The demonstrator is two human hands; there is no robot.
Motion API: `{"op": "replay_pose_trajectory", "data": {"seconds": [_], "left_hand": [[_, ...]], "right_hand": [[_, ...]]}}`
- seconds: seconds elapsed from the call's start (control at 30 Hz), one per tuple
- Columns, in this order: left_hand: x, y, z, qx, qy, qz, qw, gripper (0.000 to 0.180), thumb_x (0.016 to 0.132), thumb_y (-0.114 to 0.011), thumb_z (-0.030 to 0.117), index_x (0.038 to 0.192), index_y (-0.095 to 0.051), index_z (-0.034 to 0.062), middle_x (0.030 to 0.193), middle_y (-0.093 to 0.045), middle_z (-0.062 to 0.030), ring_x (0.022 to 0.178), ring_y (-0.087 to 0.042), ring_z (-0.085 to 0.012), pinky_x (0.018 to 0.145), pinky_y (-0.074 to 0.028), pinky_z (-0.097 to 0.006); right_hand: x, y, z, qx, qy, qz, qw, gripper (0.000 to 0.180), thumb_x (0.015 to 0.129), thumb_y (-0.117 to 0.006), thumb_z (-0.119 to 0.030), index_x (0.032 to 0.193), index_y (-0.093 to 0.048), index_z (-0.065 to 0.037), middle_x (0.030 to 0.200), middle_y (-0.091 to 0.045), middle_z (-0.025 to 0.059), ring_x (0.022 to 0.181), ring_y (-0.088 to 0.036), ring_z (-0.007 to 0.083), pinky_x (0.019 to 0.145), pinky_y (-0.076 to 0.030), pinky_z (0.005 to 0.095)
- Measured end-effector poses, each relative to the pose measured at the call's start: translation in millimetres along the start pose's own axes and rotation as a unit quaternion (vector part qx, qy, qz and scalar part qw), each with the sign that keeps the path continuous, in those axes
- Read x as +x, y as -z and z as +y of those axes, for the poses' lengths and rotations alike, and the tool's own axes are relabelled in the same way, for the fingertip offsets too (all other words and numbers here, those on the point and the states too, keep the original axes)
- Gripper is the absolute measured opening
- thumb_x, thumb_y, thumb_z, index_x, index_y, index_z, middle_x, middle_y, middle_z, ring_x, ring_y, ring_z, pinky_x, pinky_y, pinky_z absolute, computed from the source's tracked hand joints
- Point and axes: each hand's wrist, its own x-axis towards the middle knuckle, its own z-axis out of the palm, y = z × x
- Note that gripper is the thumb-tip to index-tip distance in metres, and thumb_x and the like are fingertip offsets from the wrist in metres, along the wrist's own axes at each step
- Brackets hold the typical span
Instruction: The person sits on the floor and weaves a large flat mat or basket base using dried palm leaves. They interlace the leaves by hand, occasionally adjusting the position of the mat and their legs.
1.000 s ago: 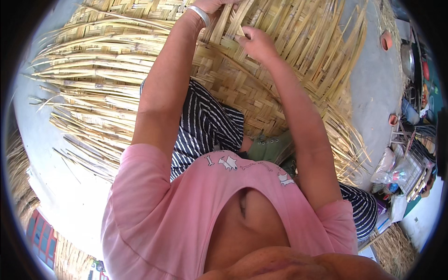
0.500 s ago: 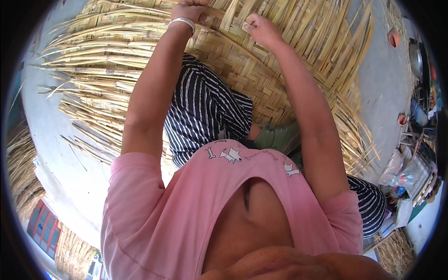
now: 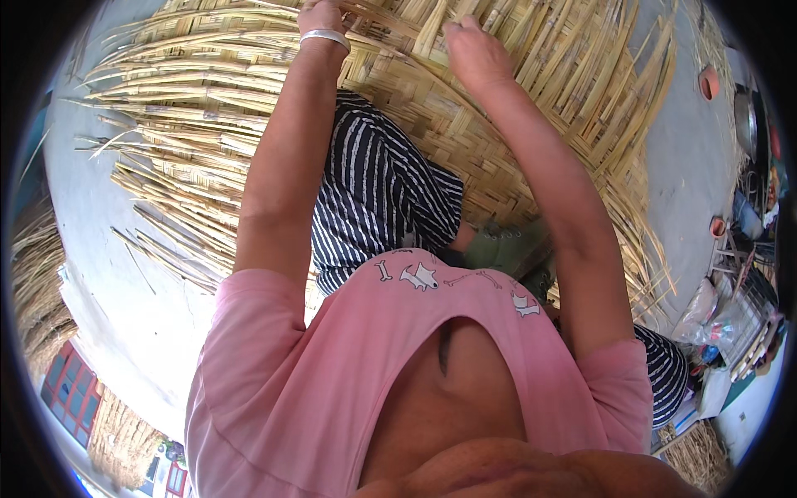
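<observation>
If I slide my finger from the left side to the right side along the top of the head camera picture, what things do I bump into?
Loose ends of the bamboo strips → left hand with a white bangle → right hand on the woven mat → small orange pot on the grey ground.

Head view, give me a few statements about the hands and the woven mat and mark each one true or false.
1. Both hands are on the woven strip mat. True: the left hand and right hand work among its strips at the top of the picture.
2. The left wrist is bare. False: it wears a pale bangle.
3. The mat's outer strips are trimmed flush. False: loose strip ends stick out past the woven part.
4. The person wears striped trousers. True.
5. The right hand holds a knife. False: no tool shows in it, only strips.
</observation>
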Motion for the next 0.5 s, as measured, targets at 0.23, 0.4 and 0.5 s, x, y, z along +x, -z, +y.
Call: {"op": "replay_pose_trajectory", "data": {"seconds": [0.23, 0.4, 0.5], "left_hand": [[21.8, 2.9, 4.6, -0.041, 0.048, 0.076, 0.995, 0.039, 0.093, -0.064, 0.045, 0.069, -0.052, 0.0164, 0.065, -0.059, -0.0024, 0.060, -0.058, -0.0178, 0.056, -0.046, -0.035], [41.5, -0.1, -6.1, -0.122, 0.008, 0.030, 0.992, 0.037, 0.093, -0.066, 0.042, 0.073, -0.057, 0.0114, 0.066, -0.062, -0.0070, 0.063, -0.063, -0.0190, 0.058, -0.054, -0.034], [28.7, -24.2, 4.3, 0.001, -0.022, -0.028, 0.999, 0.033, 0.095, -0.062, 0.036, 0.082, -0.064, 0.0063, 0.075, -0.068, -0.0100, 0.069, -0.067, -0.0204, 0.062, -0.056, -0.034]], "right_hand": [[56.7, -43.9, -22.6, 0.144, 0.132, 0.125, 0.973, 0.030, 0.093, -0.064, -0.024, 0.116, -0.066, -0.005, 0.115, -0.066, 0.0180, 0.103, -0.065, 0.0388, 0.091, -0.053, 0.0456], [67.8, -31.5, -30.9, 0.156, 0.038, 0.028, 0.987, 0.030, 0.090, -0.067, -0.036, 0.093, -0.070, -0.007, 0.083, -0.068, 0.0175, 0.084, -0.067, 0.0371, 0.077, -0.053, 0.0462], [63.7, -30.6, -31.2, 0.194, 0.013, 0.065, 0.979, 0.031, 0.089, -0.068, -0.038, 0.087, -0.070, -0.007, 0.076, -0.066, 0.0171, 0.078, -0.066, 0.0364, 0.073, -0.052, 0.0456]]}}
